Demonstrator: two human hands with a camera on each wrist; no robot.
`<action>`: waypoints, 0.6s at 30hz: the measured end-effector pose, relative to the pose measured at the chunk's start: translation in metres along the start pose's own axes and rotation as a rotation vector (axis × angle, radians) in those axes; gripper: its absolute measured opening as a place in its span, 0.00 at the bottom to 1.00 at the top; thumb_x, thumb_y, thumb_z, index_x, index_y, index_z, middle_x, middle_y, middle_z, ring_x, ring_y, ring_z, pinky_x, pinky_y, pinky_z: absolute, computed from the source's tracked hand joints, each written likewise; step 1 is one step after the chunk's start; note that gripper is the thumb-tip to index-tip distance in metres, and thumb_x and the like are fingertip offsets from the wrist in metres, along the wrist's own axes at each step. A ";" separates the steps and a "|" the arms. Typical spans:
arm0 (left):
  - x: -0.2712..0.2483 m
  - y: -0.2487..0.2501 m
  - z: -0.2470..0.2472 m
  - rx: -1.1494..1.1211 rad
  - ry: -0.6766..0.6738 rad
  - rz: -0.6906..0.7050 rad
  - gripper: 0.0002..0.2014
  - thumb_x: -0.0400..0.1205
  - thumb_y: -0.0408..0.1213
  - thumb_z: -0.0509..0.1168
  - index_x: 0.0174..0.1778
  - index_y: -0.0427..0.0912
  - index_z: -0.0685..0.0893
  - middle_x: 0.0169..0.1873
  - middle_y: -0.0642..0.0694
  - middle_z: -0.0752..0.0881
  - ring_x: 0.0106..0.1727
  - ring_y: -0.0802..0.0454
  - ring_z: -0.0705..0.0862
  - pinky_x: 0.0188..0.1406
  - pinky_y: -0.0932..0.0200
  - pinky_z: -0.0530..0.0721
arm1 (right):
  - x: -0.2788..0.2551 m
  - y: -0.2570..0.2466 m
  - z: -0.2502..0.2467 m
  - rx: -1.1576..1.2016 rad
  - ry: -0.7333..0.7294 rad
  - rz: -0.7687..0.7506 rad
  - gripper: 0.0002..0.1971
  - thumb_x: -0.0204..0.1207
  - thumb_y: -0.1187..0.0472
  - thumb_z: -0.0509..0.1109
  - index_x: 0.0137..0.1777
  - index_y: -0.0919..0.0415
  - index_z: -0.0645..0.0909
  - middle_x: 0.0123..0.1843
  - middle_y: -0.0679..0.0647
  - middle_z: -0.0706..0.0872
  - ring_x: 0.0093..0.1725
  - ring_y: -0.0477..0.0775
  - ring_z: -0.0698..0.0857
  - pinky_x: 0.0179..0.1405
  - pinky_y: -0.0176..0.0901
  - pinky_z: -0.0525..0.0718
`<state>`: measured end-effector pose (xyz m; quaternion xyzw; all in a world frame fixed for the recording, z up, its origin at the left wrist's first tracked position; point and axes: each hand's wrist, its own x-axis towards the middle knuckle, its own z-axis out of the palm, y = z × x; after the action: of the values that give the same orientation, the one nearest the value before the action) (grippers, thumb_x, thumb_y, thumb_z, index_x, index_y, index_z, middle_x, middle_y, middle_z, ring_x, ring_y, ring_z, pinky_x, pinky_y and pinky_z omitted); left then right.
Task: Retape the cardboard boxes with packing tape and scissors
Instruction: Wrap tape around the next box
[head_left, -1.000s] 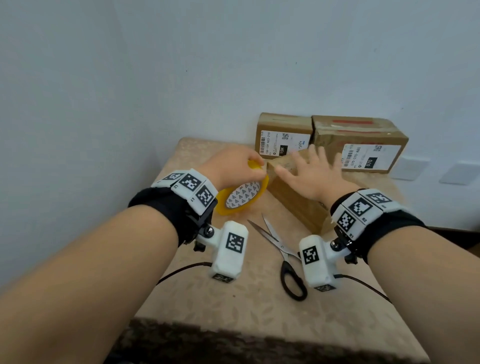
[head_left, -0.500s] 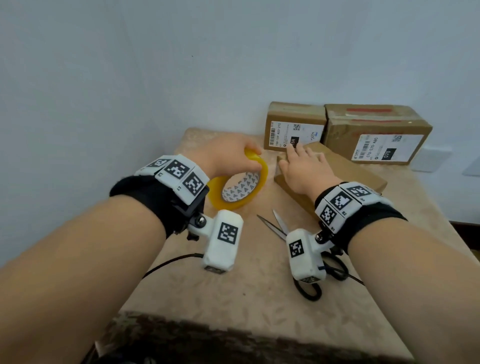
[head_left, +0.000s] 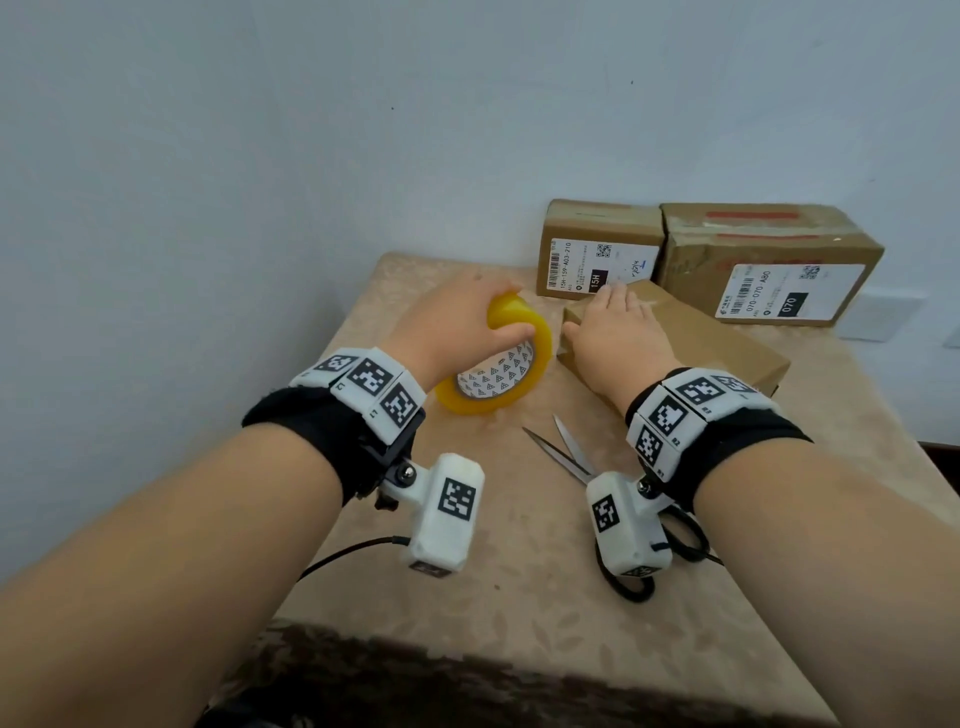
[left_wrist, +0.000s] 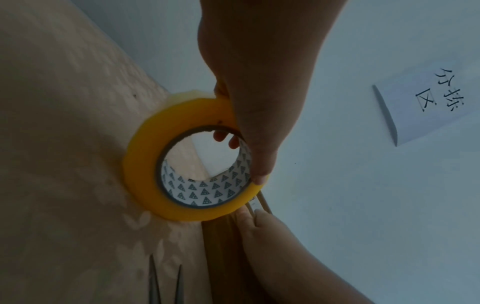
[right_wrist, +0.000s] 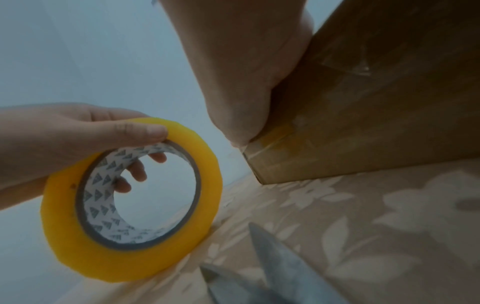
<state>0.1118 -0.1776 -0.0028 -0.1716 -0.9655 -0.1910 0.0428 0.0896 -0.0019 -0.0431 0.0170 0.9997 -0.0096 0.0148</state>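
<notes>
Fingers (head_left: 615, 299) of my right hand (head_left: 618, 338), lately splayed, now press flat on the brown cardboard box (head_left: 727, 343) corner; left hand (head_left: 457, 317) clamps yellow packing-tape roll (head_left: 498, 364), so taping begins.

The left box's label (head_left: 597, 270) reads "15H-159-A03-210" and "15H", the right box's label (head_left: 784, 299) "070-070 A80" and "070"

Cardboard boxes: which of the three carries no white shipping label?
The nearest box, under the right hand; both boxes by the wall show labels.
</notes>
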 end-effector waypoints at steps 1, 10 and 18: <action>-0.001 -0.001 0.002 -0.005 0.003 0.003 0.28 0.79 0.56 0.65 0.75 0.50 0.73 0.69 0.47 0.78 0.69 0.49 0.76 0.65 0.53 0.74 | 0.000 0.001 0.000 -0.016 0.005 0.016 0.36 0.88 0.46 0.48 0.83 0.75 0.45 0.84 0.71 0.50 0.84 0.66 0.53 0.83 0.55 0.51; 0.000 0.007 0.009 0.047 0.026 0.018 0.27 0.81 0.55 0.62 0.76 0.52 0.71 0.67 0.47 0.78 0.66 0.47 0.77 0.59 0.55 0.74 | -0.021 0.000 -0.016 -0.102 0.144 -0.117 0.12 0.86 0.62 0.59 0.56 0.66 0.83 0.54 0.62 0.85 0.55 0.64 0.85 0.43 0.48 0.75; -0.011 0.008 -0.002 0.040 -0.001 -0.023 0.25 0.83 0.47 0.59 0.76 0.47 0.65 0.68 0.41 0.69 0.70 0.41 0.69 0.69 0.44 0.69 | -0.028 0.016 -0.019 0.062 0.095 -0.172 0.16 0.87 0.58 0.53 0.65 0.66 0.77 0.65 0.63 0.80 0.64 0.65 0.80 0.60 0.55 0.77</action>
<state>0.1250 -0.1749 -0.0001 -0.1596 -0.9712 -0.1718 0.0434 0.1174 0.0134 -0.0238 -0.0679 0.9963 -0.0411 -0.0340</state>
